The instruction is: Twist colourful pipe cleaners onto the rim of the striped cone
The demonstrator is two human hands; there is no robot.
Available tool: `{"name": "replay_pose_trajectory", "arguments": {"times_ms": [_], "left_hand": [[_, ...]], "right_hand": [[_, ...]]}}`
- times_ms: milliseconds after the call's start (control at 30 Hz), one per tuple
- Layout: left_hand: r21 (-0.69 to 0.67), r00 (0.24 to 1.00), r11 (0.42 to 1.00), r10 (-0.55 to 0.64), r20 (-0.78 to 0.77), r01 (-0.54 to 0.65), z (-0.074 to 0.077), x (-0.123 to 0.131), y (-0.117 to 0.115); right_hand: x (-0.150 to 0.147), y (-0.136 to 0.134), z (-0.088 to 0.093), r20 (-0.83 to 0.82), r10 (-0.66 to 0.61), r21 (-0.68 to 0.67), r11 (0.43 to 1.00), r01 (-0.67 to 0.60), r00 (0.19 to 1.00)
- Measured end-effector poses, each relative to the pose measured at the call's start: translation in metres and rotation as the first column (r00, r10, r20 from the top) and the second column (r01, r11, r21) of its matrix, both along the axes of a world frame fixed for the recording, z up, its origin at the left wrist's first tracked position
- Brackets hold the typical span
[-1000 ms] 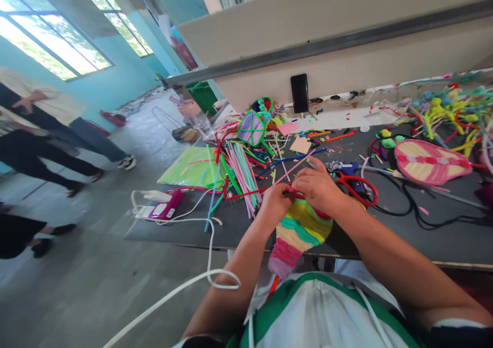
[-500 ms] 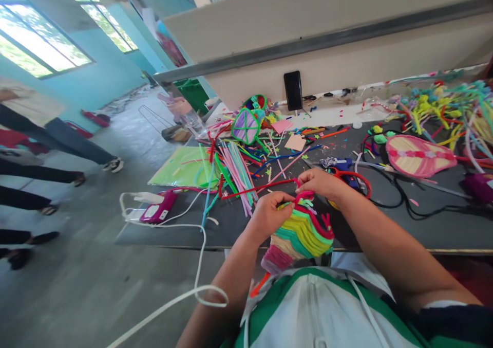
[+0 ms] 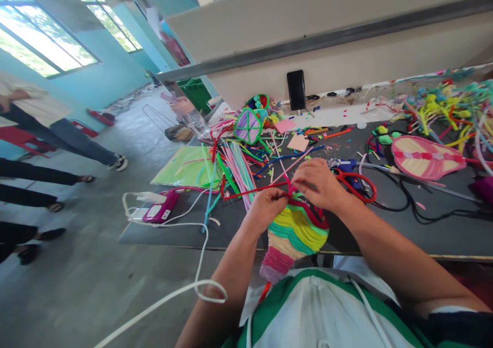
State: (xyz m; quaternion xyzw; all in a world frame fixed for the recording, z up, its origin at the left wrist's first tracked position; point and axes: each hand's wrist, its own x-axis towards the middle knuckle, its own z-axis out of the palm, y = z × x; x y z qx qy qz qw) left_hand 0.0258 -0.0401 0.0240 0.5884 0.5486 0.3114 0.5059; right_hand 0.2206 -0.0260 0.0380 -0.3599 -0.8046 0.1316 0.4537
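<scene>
A striped pipe-cleaner craft (image 3: 295,232) in yellow, teal, cream, magenta and lilac hangs at the table's front edge, before my chest. My left hand (image 3: 265,210) pinches its upper left edge between thumb and fingers. Close beside it, my right hand (image 3: 319,183) is closed with fingertips at a pink pipe-cleaner end at the craft's top. A long red pipe cleaner (image 3: 250,190) runs from between the hands out to the left. The right fingers partly cover the craft's top edge.
Loose pastel pipe cleaners (image 3: 236,165) and a green sheet (image 3: 181,165) lie left. Red-handled scissors (image 3: 356,186), a pink leaf-shaped craft (image 3: 427,158) and black cables are right. A phone (image 3: 296,90) leans behind. A purple power strip (image 3: 162,207) trails a white cord. People stand far left.
My right hand has turned and shifted slightly left and up, showing more of its back. The pink end now stands upright between the hands. The craft has tilted a little.
</scene>
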Motion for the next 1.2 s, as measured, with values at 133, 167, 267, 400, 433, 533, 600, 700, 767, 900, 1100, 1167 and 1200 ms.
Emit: {"name": "replay_pose_trajectory", "arguments": {"times_ms": [133, 167, 267, 400, 433, 533, 600, 700, 767, 900, 1100, 1167, 1200], "left_hand": [[0.004, 0.997, 0.999, 0.054, 0.046, -0.054, -0.003, 0.001, 0.001], [0.003, 0.996, 0.998, 0.067, 0.060, -0.068, -0.003, 0.001, 0.000], [0.003, 0.992, 0.997, 0.077, 0.100, -0.078, -0.002, 0.002, 0.000], [-0.022, 0.978, 0.993, 0.114, 0.175, -0.112, 0.003, 0.002, -0.001], [-0.032, 0.975, 0.992, 0.126, 0.182, -0.122, 0.003, 0.001, -0.001], [-0.022, 0.980, 0.991, 0.132, 0.152, -0.130, 0.001, -0.001, -0.001], [0.006, 0.984, 0.992, 0.125, 0.124, -0.127, -0.001, -0.001, -0.001], [0.021, 0.987, 0.993, 0.111, 0.114, -0.114, -0.004, -0.001, -0.001], [0.025, 0.989, 0.994, 0.101, 0.113, -0.104, -0.005, 0.000, 0.000], [0.023, 0.991, 0.995, 0.096, 0.093, -0.099, -0.005, 0.001, 0.000], [-0.102, 0.968, 0.994, -0.008, 0.252, 0.034, 0.007, -0.005, 0.000], [-0.118, 0.954, 0.989, -0.045, 0.295, 0.083, 0.013, -0.009, 0.004], [-0.116, 0.952, 0.989, -0.052, 0.300, 0.091, 0.015, -0.010, 0.006]], "right_hand": [[-0.006, -0.004, -0.004, 0.247, 0.006, 0.028, 1.000, -0.014, 0.969], [-0.007, -0.003, -0.006, 0.273, -0.020, 0.021, 1.000, 0.015, 0.962], [-0.008, 0.000, -0.010, 0.339, -0.024, -0.018, 0.999, 0.032, 0.941], [-0.011, -0.001, -0.010, 0.408, 0.025, -0.063, 0.998, 0.001, 0.912], [-0.012, -0.002, -0.009, 0.431, 0.024, -0.076, 0.997, 0.010, 0.902], [-0.017, -0.006, -0.006, 0.508, -0.016, -0.098, 0.992, 0.076, 0.861], [-0.019, -0.008, -0.005, 0.538, -0.052, -0.072, 0.992, 0.108, 0.841], [-0.018, -0.007, -0.008, 0.533, -0.057, -0.063, 0.992, 0.107, 0.844], [-0.016, -0.005, -0.011, 0.499, -0.009, -0.132, 0.987, 0.086, 0.867], [-0.016, -0.002, -0.014, 0.457, 0.043, -0.229, 0.971, 0.070, 0.889], [-0.016, -0.002, -0.013, 0.424, 0.048, -0.221, 0.974, 0.052, 0.905], [-0.015, -0.002, -0.012, 0.384, 0.085, -0.235, 0.972, 0.009, 0.920], [-0.015, -0.002, -0.011, 0.371, 0.099, -0.236, 0.972, -0.009, 0.923]]}}
